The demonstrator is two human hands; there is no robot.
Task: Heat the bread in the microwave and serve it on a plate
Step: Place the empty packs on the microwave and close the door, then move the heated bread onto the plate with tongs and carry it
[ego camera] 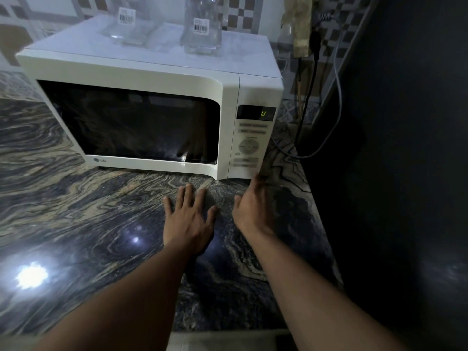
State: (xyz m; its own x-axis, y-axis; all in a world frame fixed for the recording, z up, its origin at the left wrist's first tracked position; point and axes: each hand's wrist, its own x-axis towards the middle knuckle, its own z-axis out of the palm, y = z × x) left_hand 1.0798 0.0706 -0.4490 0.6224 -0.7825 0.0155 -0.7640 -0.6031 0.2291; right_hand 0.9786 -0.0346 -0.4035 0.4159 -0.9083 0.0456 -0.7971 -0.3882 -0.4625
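A white microwave (141, 69) stands on a dark marbled counter (76, 203), its door shut and its window dark. Its control panel (249, 143) on the right shows a small lit green digit. My left hand (188, 219) lies flat on the counter in front of the door, fingers spread, holding nothing. My right hand (253, 211) hovers just below the panel's lower edge, fingers loosely extended and blurred, also holding nothing. No bread or plate is in view.
Two clear glass containers (202, 24) with barcode labels stand on the microwave's top. Power cables (307, 97) hang down behind its right side. A dark wall or appliance (405, 148) closes off the right. The counter's front edge runs along the bottom.
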